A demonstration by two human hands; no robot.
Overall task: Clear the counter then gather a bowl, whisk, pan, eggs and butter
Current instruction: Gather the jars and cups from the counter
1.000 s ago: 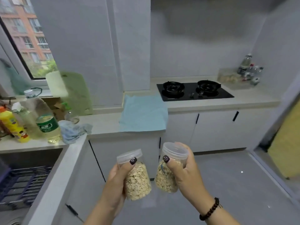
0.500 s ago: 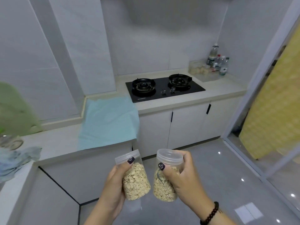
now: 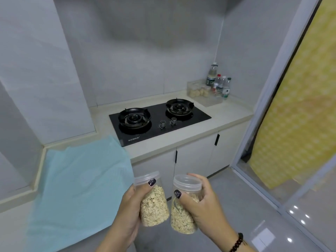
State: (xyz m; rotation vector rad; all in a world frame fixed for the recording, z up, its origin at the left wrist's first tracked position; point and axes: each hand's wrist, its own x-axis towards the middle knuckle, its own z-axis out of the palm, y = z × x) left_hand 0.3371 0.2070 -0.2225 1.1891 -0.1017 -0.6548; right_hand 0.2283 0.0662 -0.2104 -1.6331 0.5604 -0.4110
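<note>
While both hands sit low in front of table (image 3: 223, 115), each grips one clear lidded jar of oats. Left hand (image 3: 127, 211) curled round left jar (image 3: 154, 206), thumb across its neck. Right hand (image 3: 203, 206) wraps right jar (image 3: 183, 211), thumb on front just under lid. Jars upright, just beside each other, held over floor. Blue cloth (image 3: 81, 182) draped on table at left. Black two-burner hob (image 3: 160, 120) set into table. Bottles (image 3: 218, 84) and clear box (image 3: 200, 91) in far right corner. Bowl, whisk, pan, eggs, butter: cannot tell where.
</note>
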